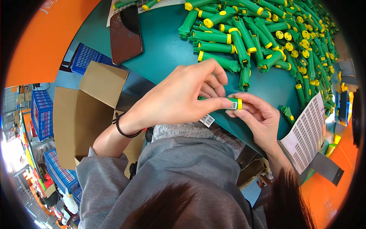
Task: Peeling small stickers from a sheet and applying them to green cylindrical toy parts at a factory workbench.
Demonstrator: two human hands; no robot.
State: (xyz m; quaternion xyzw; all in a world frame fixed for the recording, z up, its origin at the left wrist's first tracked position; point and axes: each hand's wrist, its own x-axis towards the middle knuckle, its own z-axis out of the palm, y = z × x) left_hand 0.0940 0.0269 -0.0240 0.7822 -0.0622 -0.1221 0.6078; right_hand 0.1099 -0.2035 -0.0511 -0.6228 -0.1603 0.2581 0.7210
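Note:
In front of my body, both hands meet on a small green tube with a yellow end [239,104]. My left hand [179,95] has its thumb pressed against a small pale label [233,105] on the tube's side, its other fingers curled. My right hand [261,116] pinches the yellow end between thumb and fingers. Most of the tube is hidden behind my left hand. Below that hand shows a white barcode tag [207,120]; what it is fixed to cannot be made out. A large pile of similar green and yellow tubes [238,38] lies beyond my hands.
A sheet of small printed labels [305,133] stands tilted at the right, near a single green tube [288,114]. A dark phone [126,44] lies on the green table [162,45] at far left. Beside my left arm is an open cardboard box [66,126], with blue crates beyond.

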